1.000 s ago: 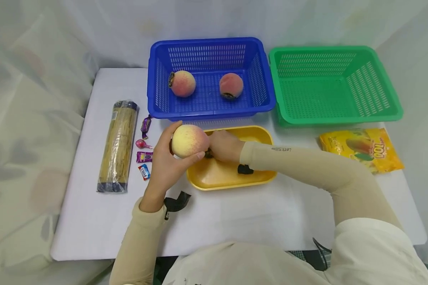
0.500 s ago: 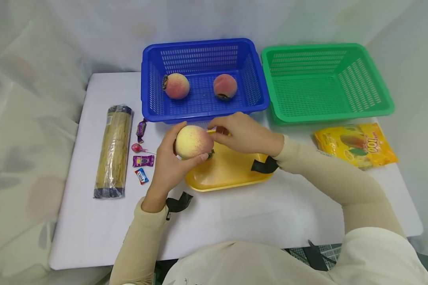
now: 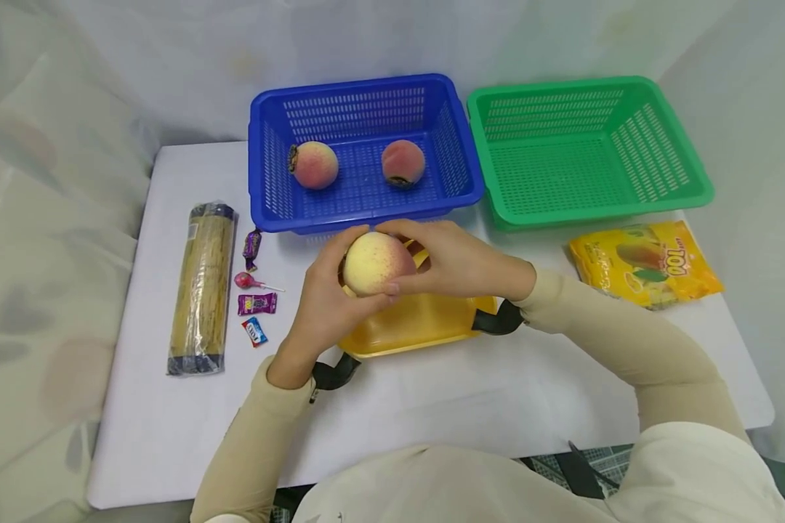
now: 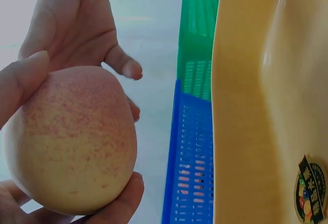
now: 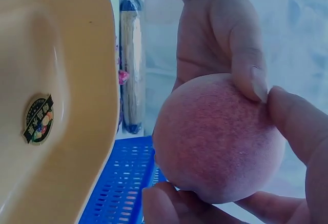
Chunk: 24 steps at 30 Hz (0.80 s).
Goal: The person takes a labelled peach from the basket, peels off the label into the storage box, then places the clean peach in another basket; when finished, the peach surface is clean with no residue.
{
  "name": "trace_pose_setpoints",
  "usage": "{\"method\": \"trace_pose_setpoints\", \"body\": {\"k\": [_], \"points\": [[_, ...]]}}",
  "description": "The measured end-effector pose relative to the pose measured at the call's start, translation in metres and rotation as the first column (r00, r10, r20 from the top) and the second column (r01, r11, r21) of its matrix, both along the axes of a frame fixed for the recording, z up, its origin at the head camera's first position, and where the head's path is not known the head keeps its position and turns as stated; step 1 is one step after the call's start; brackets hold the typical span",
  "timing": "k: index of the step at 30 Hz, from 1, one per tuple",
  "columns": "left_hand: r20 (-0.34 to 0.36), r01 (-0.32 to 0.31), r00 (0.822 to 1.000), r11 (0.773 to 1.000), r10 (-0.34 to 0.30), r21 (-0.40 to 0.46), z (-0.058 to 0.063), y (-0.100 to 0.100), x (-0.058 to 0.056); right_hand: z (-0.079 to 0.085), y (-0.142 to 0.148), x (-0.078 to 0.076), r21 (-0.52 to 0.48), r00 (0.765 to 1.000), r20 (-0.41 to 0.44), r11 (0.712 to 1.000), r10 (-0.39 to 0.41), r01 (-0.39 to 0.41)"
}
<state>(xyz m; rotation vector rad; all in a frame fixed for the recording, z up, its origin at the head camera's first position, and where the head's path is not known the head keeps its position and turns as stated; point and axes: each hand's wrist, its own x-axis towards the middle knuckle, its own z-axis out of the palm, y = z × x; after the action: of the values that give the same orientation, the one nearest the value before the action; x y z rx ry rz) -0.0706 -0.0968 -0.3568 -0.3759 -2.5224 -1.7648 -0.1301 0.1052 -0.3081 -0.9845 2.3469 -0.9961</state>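
Note:
Between both hands, over the yellow tray [image 3: 419, 327], is a yellow-and-pink peach [image 3: 374, 263]. My left hand [image 3: 330, 305] grips it from the left, thumb on the near side and fingers round the far side. From the right, my right hand [image 3: 464, 260] holds the same peach with thumb and fingers. The right wrist view shows the peach's [image 5: 220, 142] redder side between the fingertips. Yellow skin faces the left wrist view on the peach [image 4: 77, 147]. Two more peaches with dark, leafy stem ends, one at left [image 3: 315, 165] and one at right [image 3: 403, 163], lie in the blue basket [image 3: 366, 219].
A green basket [image 3: 602, 211] stands right of the blue one. Below it lies a yellow mango-pictured bag [image 3: 644, 263]. At left are a wrapped bamboo mat [image 3: 203, 290], purple-wrapped candies [image 3: 257, 303], a lollipop [image 3: 244, 280] and a small blue-red packet [image 3: 254, 332].
My right hand has come up out of the yellow tray and taken hold of the peach's right side. The left hand has shifted slightly right with the peach.

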Motion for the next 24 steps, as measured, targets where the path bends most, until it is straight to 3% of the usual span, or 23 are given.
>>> {"method": "trace_pose_setpoints", "body": {"k": [5, 10, 13, 17, 20, 24], "points": [[-0.013, 0.069, 0.997, 0.998, -0.070, -0.009, 0.004, 0.007, -0.011, -0.001, 0.015, 0.004, -0.037, 0.997, 0.025, 0.997, -0.074, 0.075], [-0.005, 0.129, 0.992, 0.992, -0.129, -0.013, 0.016, 0.016, -0.036, -0.014, 0.043, 0.013, -0.114, 0.976, 0.097, 0.972, -0.196, 0.207], [0.010, 0.137, 0.991, 0.990, -0.137, 0.022, 0.027, 0.027, -0.057, -0.031, 0.067, 0.021, -0.088, 0.963, 0.095, 0.962, -0.251, 0.259], [0.081, 0.141, 0.986, 0.987, -0.147, 0.076, 0.040, 0.049, -0.093, -0.057, 0.092, 0.037, 0.008, 0.972, 0.017, 0.972, -0.235, 0.235], [0.186, 0.128, 0.973, 0.991, -0.134, 0.044, 0.046, 0.074, -0.123, -0.071, 0.103, 0.050, 0.043, 0.980, -0.074, 0.981, -0.187, 0.191], [0.300, 0.117, 0.949, 0.991, -0.094, -0.060, 0.047, 0.112, -0.159, -0.082, 0.110, 0.063, 0.031, 0.974, -0.147, 0.983, -0.173, 0.179]]}}
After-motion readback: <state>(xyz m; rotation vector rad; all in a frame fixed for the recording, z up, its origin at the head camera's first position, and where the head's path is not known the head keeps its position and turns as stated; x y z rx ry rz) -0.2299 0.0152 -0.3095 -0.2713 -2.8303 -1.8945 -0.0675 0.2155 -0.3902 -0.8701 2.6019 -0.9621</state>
